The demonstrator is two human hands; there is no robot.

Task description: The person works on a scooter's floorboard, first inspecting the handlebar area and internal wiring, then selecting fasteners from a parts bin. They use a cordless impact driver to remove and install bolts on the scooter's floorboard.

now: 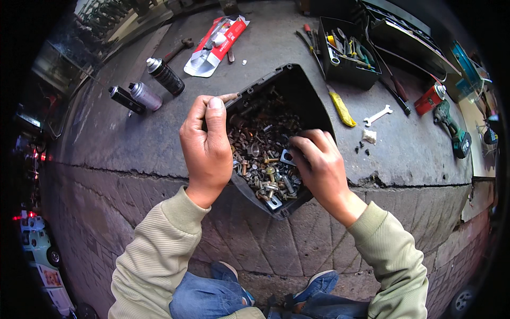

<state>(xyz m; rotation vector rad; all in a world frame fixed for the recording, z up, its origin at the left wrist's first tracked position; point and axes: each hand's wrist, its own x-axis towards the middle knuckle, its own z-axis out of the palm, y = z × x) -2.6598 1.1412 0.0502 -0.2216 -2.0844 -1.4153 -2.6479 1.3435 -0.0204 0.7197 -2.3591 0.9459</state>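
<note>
A black plastic bin (314, 95) full of mixed bolts, nuts and washers (255, 139) sits tilted at the edge of the concrete. My left hand (209, 139) grips the bin's left rim, thumb on top. Inside the right side of the bin is my right hand (320, 159), its fingers bent down among the hardware; whether they pinch a piece cannot be seen. Beside those fingertips lies a metal plate with a hole (286, 157). Another slotted metal plate (274, 202) rests in the bin's near corner.
Left: spray cans (165, 75), a hammer (179, 48), an opened red-and-white box (219, 44). Right: a black toolbox (350, 75), a yellow-handled tool (342, 109), an open-end wrench (377, 116), small black screws (362, 148), a red can (430, 99), a green cordless drill (450, 123). A step edge crosses before me.
</note>
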